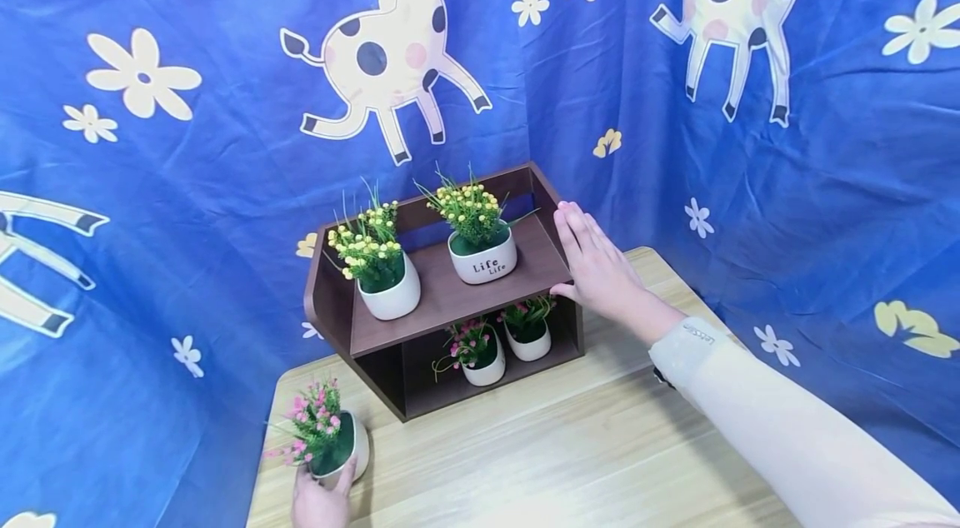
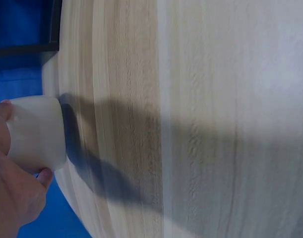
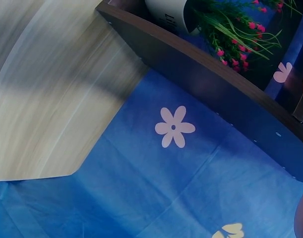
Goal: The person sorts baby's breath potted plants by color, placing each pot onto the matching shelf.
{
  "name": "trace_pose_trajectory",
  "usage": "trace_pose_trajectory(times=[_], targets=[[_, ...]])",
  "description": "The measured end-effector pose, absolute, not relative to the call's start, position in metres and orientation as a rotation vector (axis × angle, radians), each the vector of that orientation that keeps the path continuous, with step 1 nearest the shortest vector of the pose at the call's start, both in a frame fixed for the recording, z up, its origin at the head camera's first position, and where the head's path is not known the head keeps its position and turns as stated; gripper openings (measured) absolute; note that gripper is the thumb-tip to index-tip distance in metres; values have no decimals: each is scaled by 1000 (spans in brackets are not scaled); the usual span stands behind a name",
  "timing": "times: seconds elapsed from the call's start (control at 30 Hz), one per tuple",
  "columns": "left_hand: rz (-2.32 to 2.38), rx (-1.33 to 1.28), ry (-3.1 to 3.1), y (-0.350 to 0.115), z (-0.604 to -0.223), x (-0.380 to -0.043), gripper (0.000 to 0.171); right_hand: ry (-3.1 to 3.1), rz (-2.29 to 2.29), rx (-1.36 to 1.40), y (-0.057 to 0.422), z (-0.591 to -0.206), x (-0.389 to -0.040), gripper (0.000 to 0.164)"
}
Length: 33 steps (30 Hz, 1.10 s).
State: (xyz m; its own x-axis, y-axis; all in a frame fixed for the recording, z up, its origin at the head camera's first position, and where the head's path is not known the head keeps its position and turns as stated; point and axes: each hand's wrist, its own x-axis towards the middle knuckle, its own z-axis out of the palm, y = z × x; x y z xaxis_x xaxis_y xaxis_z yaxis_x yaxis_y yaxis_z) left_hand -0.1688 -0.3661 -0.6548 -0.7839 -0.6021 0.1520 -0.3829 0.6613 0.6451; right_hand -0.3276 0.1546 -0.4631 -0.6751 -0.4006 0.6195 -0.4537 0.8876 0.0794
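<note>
My left hand (image 1: 321, 503) grips the white pot of an artificial plant with pink flowers (image 1: 352, 445) at the table's left edge. The left wrist view shows the pot (image 2: 39, 134) between thumb and fingers, close over the tabletop. My right hand (image 1: 603, 274) rests, fingers straight, against the right side of a dark brown two-tier shelf (image 1: 431, 295), its thumb by the upper board's front edge. On that upper board stand two white-potted plants with yellow flowers, a left one (image 1: 390, 299) and a right one (image 1: 483, 261) marked "Life".
Two pink-flowered plants in white pots, a left one (image 1: 486, 370) and a right one (image 1: 531, 345), stand on the shelf's lower level. The shelf is on a light wood table (image 1: 480, 461). Blue curtains (image 1: 225, 203) printed with giraffes and flowers surround it closely.
</note>
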Motion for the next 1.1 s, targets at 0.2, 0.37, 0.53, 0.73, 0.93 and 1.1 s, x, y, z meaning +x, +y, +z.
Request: trace_pose_trajectory(times=[0.2, 0.37, 0.53, 0.73, 0.93, 1.1], targets=[[-892, 790, -2507, -356, -650, -164, 89, -2373, 116, 613, 155, -465, -329, 142], [-947, 778, -2459, -348, -653, -158, 86, -2378, 95, 604, 156, -466, -329, 142], [-922, 773, -2390, -341, -661, -152, 76, -2374, 107, 615, 156, -466, -330, 142], [-927, 806, -2337, -336, -665, -147, 72, -2370, 115, 619, 156, -467, -332, 142], [-970, 753, -2290, -329, -661, -143, 73, -2369, 123, 623, 156, -466, -331, 142], [-1009, 689, -2285, -318, -653, -143, 73, -2392, 118, 615, 156, -465, -330, 141]])
